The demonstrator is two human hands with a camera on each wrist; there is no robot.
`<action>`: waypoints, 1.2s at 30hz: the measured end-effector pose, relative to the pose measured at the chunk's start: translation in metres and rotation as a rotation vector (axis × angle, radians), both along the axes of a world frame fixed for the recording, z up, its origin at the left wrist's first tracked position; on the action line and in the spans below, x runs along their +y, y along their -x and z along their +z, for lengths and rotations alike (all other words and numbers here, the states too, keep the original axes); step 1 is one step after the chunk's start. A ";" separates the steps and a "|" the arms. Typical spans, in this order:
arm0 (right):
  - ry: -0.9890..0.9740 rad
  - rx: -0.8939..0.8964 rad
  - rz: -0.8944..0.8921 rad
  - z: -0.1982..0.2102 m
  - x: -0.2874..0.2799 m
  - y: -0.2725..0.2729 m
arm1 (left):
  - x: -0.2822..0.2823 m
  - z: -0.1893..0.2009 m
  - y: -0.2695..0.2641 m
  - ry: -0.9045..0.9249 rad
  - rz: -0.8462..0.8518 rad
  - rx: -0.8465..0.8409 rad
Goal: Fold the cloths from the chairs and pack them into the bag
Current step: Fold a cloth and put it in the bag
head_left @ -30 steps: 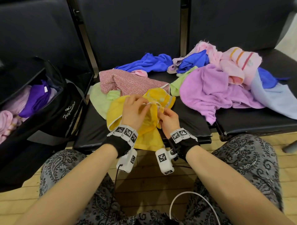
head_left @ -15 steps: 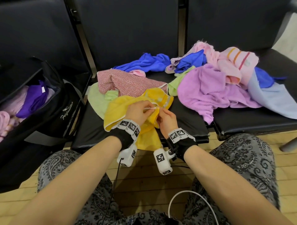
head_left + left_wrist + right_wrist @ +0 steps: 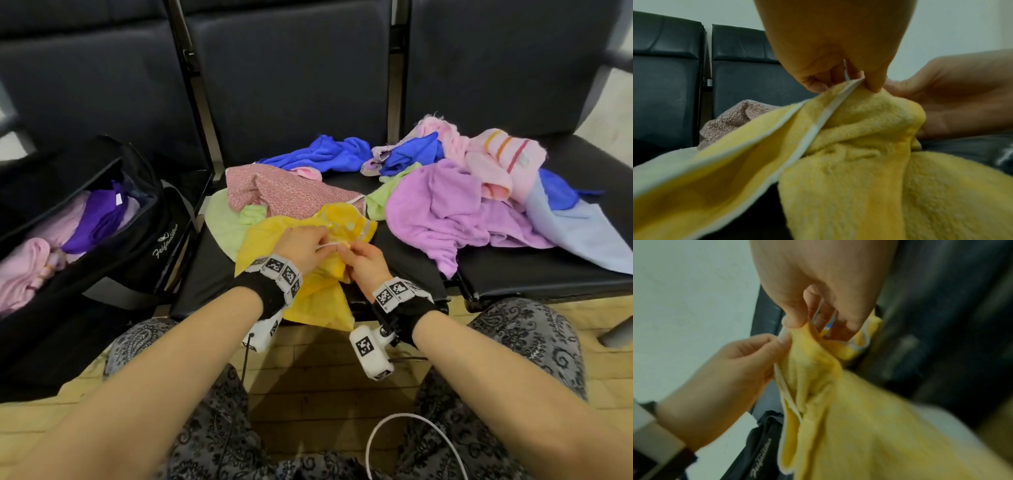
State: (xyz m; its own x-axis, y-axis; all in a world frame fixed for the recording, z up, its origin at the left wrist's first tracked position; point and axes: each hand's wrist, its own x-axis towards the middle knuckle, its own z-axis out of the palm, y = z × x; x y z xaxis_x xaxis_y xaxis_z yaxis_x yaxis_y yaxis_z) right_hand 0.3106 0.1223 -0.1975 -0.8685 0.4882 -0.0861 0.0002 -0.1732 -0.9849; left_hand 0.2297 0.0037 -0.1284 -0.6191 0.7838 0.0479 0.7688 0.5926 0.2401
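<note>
Pinching the white-trimmed edge of the yellow towel, the left hand and right hand meet knuckle to knuckle over the middle chair seat. Each grip is clenched on that hem; below it the towel sags over the seat's front edge, beside the open black bag.

White cable on wooden floor
</note>
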 end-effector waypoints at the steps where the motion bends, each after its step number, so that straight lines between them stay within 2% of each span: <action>1: -0.049 -0.011 0.002 0.009 0.003 -0.002 | -0.003 0.004 0.000 -0.001 -0.016 -0.008; 4: -0.093 -0.024 0.003 0.045 0.011 -0.003 | -0.008 0.018 -0.003 -0.066 -0.050 -0.006; 6: -0.209 0.017 -0.009 0.071 0.015 0.002 | -0.007 0.031 -0.005 -0.101 -0.053 0.021; 9: -0.353 0.082 -0.011 0.117 0.015 0.005 | -0.006 0.053 -0.006 -0.202 0.011 0.071; 15: -0.518 0.232 -0.043 0.196 0.011 0.018 | -0.006 0.105 0.000 -0.375 0.057 0.034; 21: -0.528 0.337 -0.150 0.267 0.012 0.029 | -0.019 0.158 0.020 -0.249 0.184 0.088; 27: -0.491 0.353 -0.196 0.291 0.011 0.034 | -0.043 0.165 0.034 0.080 0.278 0.190; 36: -0.597 0.321 -0.336 0.309 0.037 0.039 | -0.086 0.174 0.055 0.144 0.456 0.006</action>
State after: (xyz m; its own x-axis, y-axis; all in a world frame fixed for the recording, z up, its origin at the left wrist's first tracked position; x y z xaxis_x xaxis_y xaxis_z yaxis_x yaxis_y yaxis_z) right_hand 0.2720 0.1597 0.1113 -0.6022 0.6157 0.5081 -0.2607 0.4500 -0.8541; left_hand 0.1747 -0.0827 0.0459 -0.9016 0.4310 -0.0367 0.4235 0.8969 0.1277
